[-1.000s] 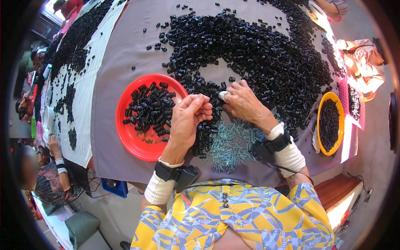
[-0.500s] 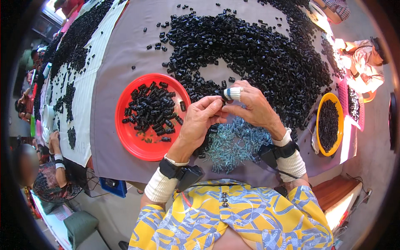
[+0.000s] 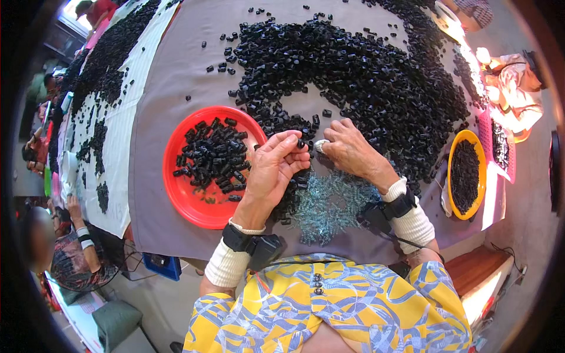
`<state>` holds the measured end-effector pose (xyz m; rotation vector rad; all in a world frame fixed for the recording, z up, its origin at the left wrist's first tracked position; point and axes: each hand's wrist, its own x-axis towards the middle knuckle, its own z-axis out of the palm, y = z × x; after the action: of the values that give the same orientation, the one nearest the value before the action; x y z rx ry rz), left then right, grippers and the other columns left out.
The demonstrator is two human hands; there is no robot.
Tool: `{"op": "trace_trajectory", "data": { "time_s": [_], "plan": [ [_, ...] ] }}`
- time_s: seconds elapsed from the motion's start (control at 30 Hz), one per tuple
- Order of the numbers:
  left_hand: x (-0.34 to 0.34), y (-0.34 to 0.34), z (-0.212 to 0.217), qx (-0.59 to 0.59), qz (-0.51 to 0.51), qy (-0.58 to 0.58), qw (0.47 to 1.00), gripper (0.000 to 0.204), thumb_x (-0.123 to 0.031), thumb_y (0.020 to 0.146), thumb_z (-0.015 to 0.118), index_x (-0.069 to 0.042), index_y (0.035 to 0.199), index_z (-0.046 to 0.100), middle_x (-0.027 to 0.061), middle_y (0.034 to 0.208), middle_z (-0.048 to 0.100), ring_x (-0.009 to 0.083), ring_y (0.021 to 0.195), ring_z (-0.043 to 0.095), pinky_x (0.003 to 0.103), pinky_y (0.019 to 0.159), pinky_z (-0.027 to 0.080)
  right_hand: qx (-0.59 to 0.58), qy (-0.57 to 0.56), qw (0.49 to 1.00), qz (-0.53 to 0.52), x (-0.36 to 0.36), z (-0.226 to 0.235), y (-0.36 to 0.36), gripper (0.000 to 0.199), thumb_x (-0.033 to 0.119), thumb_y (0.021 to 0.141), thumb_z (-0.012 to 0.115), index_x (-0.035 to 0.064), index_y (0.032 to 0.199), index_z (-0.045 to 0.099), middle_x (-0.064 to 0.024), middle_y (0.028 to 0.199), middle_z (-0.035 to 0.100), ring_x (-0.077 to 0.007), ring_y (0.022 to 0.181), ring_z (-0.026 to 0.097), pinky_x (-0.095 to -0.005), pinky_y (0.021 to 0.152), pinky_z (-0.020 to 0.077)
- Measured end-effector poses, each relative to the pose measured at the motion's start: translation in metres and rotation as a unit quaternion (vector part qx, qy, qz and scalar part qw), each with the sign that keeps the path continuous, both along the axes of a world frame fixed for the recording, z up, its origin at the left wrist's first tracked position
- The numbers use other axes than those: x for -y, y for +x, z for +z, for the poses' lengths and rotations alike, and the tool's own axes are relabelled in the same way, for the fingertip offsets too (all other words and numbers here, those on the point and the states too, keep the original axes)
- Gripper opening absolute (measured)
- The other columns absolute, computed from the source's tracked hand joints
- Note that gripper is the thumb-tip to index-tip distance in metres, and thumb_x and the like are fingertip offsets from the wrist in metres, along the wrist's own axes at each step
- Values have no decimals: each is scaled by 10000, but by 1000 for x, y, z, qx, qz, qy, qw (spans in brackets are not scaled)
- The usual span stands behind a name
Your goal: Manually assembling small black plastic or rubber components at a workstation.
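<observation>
Between the thumb and fingers of my left hand [image 3: 272,162] is a small black plastic piece [image 3: 301,143]. My right hand [image 3: 352,150] is just to the right of it, fingers bent and pressed together, with a white wrap [image 3: 321,147] on one finger; what its fingertips hold, if anything, is hidden. A small gap separates the two hands. Below them lies a heap of small pale-blue coil springs [image 3: 329,206]. Left of my left hand, a red basin [image 3: 171,191] contains many black pieces [image 3: 212,154].
A large heap of black plastic pieces [image 3: 353,73] spreads over the grey tablecloth [image 3: 170,76]. At the right are a yellow bowl [image 3: 481,176] of thin black parts and a pink basket [image 3: 485,132]. Other people [image 3: 509,88] sit around; another table with a white cloth [image 3: 112,194] stands left.
My hands, earlier meeting at the fingertips around a black piece, have come apart. The right hand has lowered slightly, and the left hand has turned its fingers upward.
</observation>
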<state>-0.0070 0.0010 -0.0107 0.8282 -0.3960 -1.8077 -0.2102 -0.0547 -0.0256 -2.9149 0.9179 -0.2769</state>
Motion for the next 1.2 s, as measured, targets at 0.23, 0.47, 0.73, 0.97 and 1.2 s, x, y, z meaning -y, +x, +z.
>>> {"op": "trace_trajectory", "data": {
  "time_s": [0.23, 0.47, 0.73, 0.97, 1.2],
  "plan": [
    [-1, 1, -5, -4, 6, -7, 1000, 188, -123, 942, 534, -11, 1086, 577, 102, 909, 640, 189, 814, 648, 330, 748, 558, 118, 70, 990, -40, 5, -2, -3, 92, 125, 730, 638, 56, 764, 588, -86, 789, 565, -265, 832, 536, -376, 788, 396],
    [-2, -5, -1, 35, 13, -51, 998, 184, -76, 916, 566, -10, 1088, 566, 121, 943, 647, 200, 848, 654, 340, 767, 557, 318, 156, 932, -80, -9, 46, 9, 114, 93, 739, 664, 13, 750, 584, -127, 730, 597, -312, 736, 569, -390, 718, 422],
    [-4, -11, 5, 103, 14, -89, 991, 193, -7, 872, 610, 20, 1052, 546, 102, 910, 654, 166, 815, 662, 280, 738, 561, 289, 59, 955, -24, -9, 44, 18, 124, 89, 712, 644, 20, 694, 542, -127, 667, 541, -321, 688, 542, -392, 724, 418],
    [-5, -12, 2, 112, 13, -101, 989, 182, -12, 866, 621, 14, 1036, 562, 83, 904, 653, 143, 795, 653, 262, 732, 553, 340, 153, 926, -54, -12, 48, 19, 126, 81, 719, 646, 4, 755, 552, -139, 706, 567, -337, 685, 554, -404, 653, 434],
    [-5, -11, 4, 195, -19, -148, 970, 190, -26, 860, 632, 15, 1042, 596, 50, 882, 648, 99, 771, 624, 224, 705, 522, 359, 194, 911, -61, -10, 49, 18, 144, 53, 738, 647, -14, 825, 554, -158, 743, 586, -349, 706, 580, -400, 616, 455]
  ]
}}
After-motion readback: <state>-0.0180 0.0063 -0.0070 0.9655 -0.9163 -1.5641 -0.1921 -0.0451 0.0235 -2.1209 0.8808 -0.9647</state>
